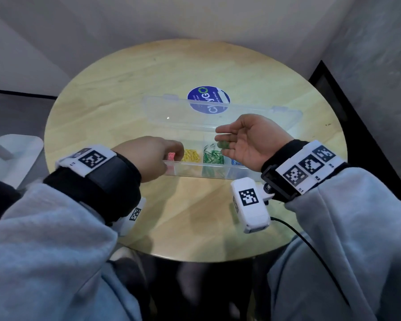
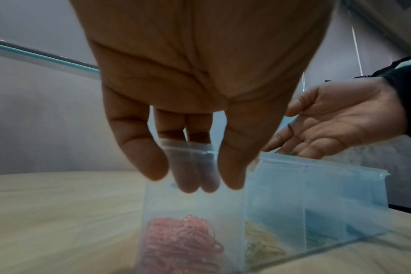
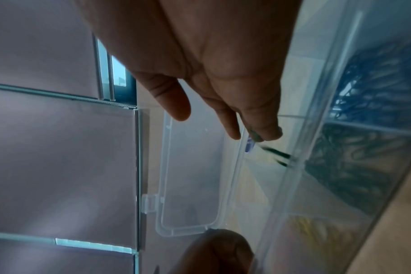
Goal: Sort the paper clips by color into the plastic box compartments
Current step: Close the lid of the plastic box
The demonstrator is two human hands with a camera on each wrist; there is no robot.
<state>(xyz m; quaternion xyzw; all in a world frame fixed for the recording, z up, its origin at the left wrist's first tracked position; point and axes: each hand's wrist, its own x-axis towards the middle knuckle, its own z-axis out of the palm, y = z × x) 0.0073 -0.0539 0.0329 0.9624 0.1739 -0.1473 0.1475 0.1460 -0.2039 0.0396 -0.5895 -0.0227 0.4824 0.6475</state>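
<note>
A clear plastic box (image 1: 195,176) stands on the round wooden table with its lid (image 1: 218,117) folded back. Its compartments hold pink clips (image 1: 171,155) (image 2: 181,239), yellow clips (image 1: 191,155) (image 2: 261,241), green clips (image 1: 213,156) (image 3: 347,166) and blue clips (image 1: 234,162) (image 3: 373,89). My left hand (image 1: 175,150) (image 2: 195,183) hangs over the pink compartment, fingers straight down, holding nothing. My right hand (image 1: 220,137) (image 3: 246,129) hovers palm up over the green compartment. A small clump of green clips (image 1: 223,144) (image 3: 255,136) lies at its fingertips, and some blur below them.
A round blue sticker (image 1: 208,99) shows through the lid on the table (image 1: 125,89). A white seat (image 1: 16,147) stands off the table's left edge. A black cable (image 1: 294,230) runs from my right wrist across the near right table edge.
</note>
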